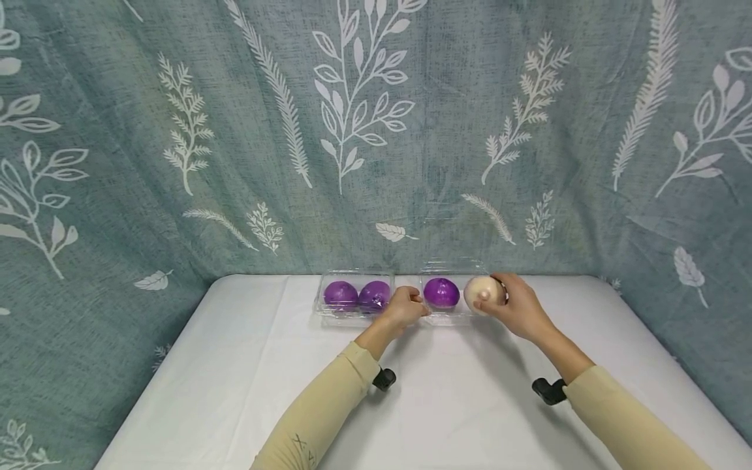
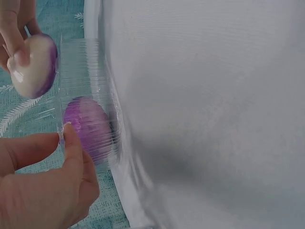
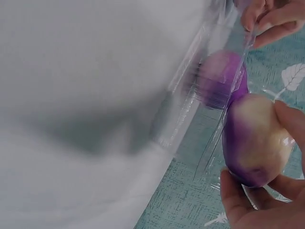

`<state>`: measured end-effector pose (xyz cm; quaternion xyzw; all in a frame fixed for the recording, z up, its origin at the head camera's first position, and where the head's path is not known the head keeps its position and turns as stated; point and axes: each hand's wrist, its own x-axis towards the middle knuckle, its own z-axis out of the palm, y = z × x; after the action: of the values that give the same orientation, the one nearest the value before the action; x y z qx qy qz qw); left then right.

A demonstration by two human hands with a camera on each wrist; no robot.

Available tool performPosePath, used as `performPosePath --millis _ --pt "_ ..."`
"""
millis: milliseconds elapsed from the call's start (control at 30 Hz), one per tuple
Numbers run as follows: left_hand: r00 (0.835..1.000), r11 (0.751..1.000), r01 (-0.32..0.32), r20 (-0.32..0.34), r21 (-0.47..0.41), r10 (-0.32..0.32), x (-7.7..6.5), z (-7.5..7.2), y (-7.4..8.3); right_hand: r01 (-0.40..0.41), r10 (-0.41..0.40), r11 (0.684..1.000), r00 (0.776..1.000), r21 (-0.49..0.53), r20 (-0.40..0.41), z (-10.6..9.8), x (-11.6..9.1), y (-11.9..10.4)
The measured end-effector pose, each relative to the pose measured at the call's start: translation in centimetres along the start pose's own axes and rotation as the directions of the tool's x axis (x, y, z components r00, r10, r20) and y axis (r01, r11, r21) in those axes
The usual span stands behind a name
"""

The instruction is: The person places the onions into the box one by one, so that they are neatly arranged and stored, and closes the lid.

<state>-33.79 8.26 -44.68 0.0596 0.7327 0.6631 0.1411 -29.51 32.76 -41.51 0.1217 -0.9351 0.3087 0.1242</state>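
My right hand [image 1: 519, 307] grips a purple-and-white turnip [image 1: 483, 294] by its sides, at the right end of an open clear plastic clamshell container [image 1: 437, 318]. In the right wrist view, that turnip [image 3: 257, 140] is tilted over the container's rim, with fingers and thumb around it. Another purple turnip [image 1: 441, 293] sits inside the container's left half. With thumb and forefinger, my left hand [image 1: 404, 308] pinches the near left rim of this container, as the left wrist view [image 2: 52, 176] shows.
Left of my left hand stands a second clear clamshell container [image 1: 329, 314] holding two purple turnips [image 1: 341, 295]. Both containers are near the far edge of the white-covered table [image 1: 247, 378]. A green leaf-patterned cloth [image 1: 376, 215] hangs right behind them.
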Motion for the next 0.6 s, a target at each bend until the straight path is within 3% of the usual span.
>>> performPosePath --millis 600 --pt "1.0 0.998 0.001 -0.006 0.061 -0.001 -0.4 0.1 0.4 -0.075 0.075 0.997 0.995 0.004 0.066 1.7 3.4 2.3"
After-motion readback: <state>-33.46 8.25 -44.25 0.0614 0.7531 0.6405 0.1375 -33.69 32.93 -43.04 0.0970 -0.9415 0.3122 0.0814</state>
